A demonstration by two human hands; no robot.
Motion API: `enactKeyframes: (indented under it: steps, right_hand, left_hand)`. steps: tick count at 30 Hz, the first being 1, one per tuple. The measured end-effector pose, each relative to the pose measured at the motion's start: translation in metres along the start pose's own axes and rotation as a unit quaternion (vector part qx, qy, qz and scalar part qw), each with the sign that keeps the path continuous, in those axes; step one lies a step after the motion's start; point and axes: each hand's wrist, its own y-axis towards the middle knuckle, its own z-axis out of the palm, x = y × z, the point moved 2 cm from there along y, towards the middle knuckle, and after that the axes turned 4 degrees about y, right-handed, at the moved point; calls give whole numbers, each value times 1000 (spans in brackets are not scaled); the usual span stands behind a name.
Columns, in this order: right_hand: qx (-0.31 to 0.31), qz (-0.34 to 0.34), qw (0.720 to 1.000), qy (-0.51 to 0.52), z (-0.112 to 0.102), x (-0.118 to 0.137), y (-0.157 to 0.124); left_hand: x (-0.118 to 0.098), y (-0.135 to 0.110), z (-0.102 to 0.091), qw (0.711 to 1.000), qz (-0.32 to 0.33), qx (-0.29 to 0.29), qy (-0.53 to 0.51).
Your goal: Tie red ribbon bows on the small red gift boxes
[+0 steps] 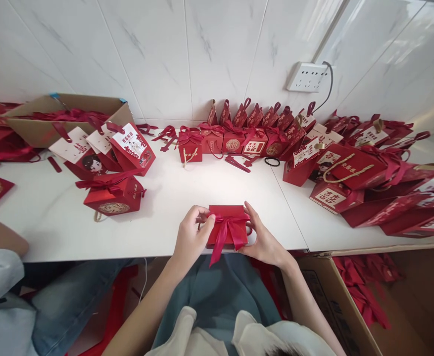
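A small red gift box (217, 241) with a crimson ribbon bow (228, 228) across its top rests at the table's front edge, right before me. At its left side my left hand (196, 230) pinches the ribbon near the knot between thumb and fingers. From the right, my right hand (261, 237) wraps round the box's side, its fingers partly hidden behind it. The bow's tails hang down over the box front. Another ribboned red box (115, 195) stands on the table to the left.
Red gift boxes (233, 141) line the wall; more bags (361, 168) crowd the right. A cardboard box (122, 110) of ribbons stands back left, an open carton (322, 291) lower right. A black ring (272, 161) lies mid-table. Another person's arm (1, 237) is at left.
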Motion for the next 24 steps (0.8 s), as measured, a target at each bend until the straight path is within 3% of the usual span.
enactKeyframes:
  steps: [5,10,14,24]
  right_hand:
    - [-82,-49,995,-6,5,3,0]
    - [-137,-91,986,-24,8,15,-5]
    - [-146,-115,982,-16,7,27,-9]
    - [-159,-146,975,-49,0,56,-20]
  left_hand:
    - [-11,-18,8,970,223,-72,67]
    - [-26,-30,13,918,351,-127,132]
    - [-36,-33,11,896,389,-158,143]
    - [-55,-40,2,887,416,-159,125]
